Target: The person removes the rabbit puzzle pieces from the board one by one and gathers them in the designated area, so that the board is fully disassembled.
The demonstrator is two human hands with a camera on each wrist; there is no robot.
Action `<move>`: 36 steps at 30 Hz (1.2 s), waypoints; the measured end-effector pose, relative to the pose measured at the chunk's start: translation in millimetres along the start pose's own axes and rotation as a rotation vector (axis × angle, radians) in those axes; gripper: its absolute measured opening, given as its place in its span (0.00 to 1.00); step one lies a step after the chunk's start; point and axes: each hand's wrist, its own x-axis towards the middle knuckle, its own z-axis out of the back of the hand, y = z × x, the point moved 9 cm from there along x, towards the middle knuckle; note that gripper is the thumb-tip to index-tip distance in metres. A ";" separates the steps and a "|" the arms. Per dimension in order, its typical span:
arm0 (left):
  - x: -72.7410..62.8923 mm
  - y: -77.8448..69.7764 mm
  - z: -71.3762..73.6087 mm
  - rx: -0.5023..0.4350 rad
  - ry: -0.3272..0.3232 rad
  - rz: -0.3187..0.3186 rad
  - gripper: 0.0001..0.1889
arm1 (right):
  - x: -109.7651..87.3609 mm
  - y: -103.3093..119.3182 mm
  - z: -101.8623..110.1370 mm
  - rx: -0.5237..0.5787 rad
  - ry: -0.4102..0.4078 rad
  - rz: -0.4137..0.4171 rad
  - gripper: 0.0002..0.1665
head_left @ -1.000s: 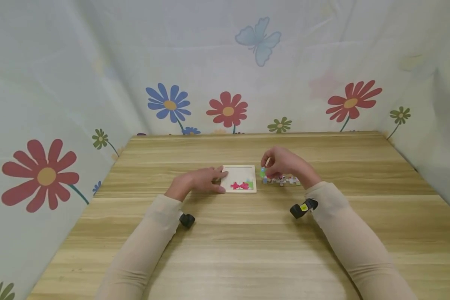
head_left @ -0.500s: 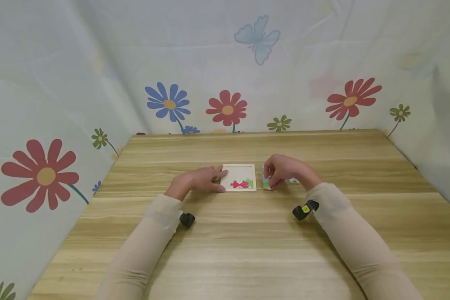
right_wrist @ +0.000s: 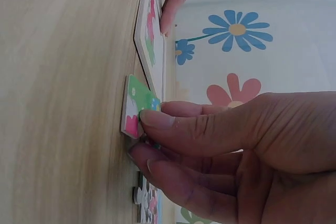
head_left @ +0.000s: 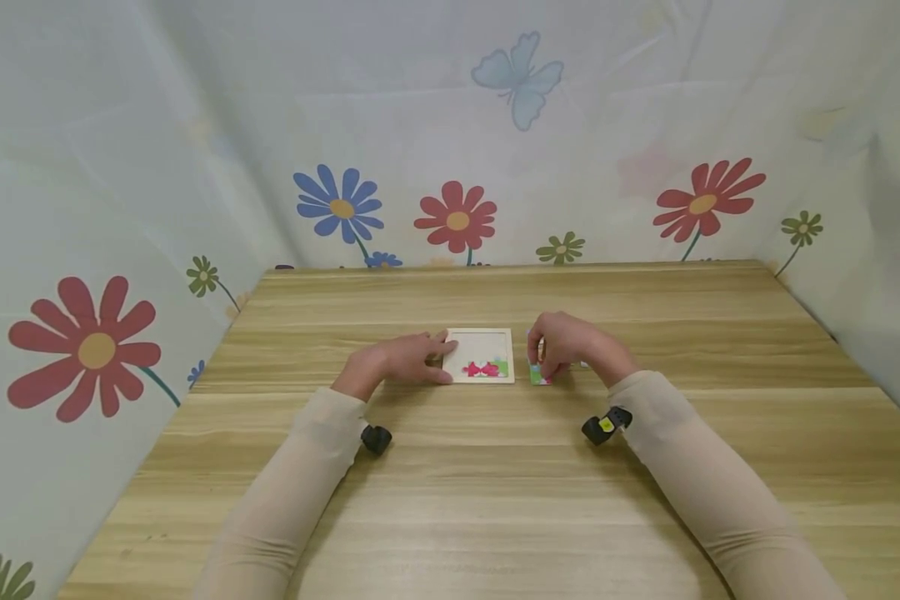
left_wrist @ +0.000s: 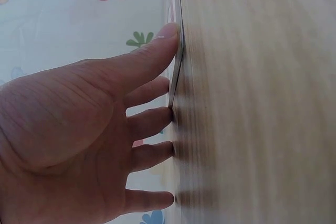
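Note:
A small square wooden puzzle tray (head_left: 480, 382) lies flat on the table, with joined pink and green puzzle pieces (head_left: 484, 368) along its lower right inside. My left hand (head_left: 403, 358) rests at the tray's left side. Its thumb touches the near corner, and its fingers extend straight, some tips down on the table in the left wrist view. Just right of the tray, my right hand (head_left: 567, 339) pinches a puzzle piece (right_wrist: 132, 121) between thumb and fingers. That piece is green with a pink patch, tilted close over the table; its far part is hidden by the fingers.
More loose puzzle pieces (right_wrist: 148, 203) lie under and beyond my right hand, mostly hidden from the head view. The wooden table (head_left: 450, 483) ends at a back edge against a flower-printed cloth (head_left: 607, 125). Both wrists carry black straps with cameras.
My right hand has moved slightly down and toward me with the puzzle piece, which now shows its green and pink corner below the fingers. The left hand and the tray stay put.

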 end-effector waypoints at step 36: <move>0.9 -1.3 -0.2 0.010 0.008 -0.028 0.39 | -1.7 3.4 -2.3 -0.130 -0.004 -0.027 0.14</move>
